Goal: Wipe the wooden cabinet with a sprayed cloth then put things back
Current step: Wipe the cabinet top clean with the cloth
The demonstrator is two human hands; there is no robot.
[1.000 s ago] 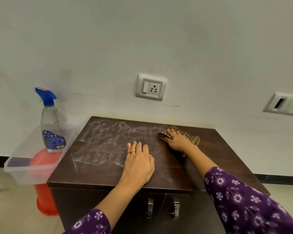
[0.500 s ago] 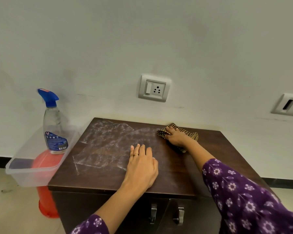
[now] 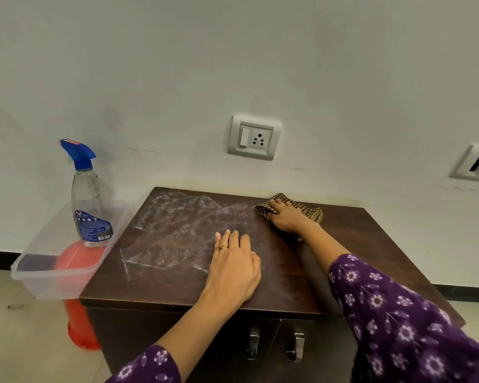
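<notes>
The dark wooden cabinet (image 3: 371, 244) stands against the wall, its top dusty white on the left half. My right hand (image 3: 286, 217) presses a brown checked cloth (image 3: 313, 212) onto the back middle of the top, near the wall. My left hand (image 3: 234, 268) lies flat on the top near the front, fingers together, holding nothing. A clear spray bottle (image 3: 87, 200) with a blue trigger stands in a clear plastic tub (image 3: 50, 277) left of the cabinet.
The tub rests on a red stool (image 3: 79, 322) beside the cabinet's left edge. A wall socket (image 3: 255, 137) sits above the cabinet, another socket (image 3: 476, 164) at far right. Two metal door handles (image 3: 274, 344) are on the cabinet front. Tiled floor lies to the left.
My right hand has slid the cloth toward the back edge of the top, closer to the wall. My left hand has stayed flat in place.
</notes>
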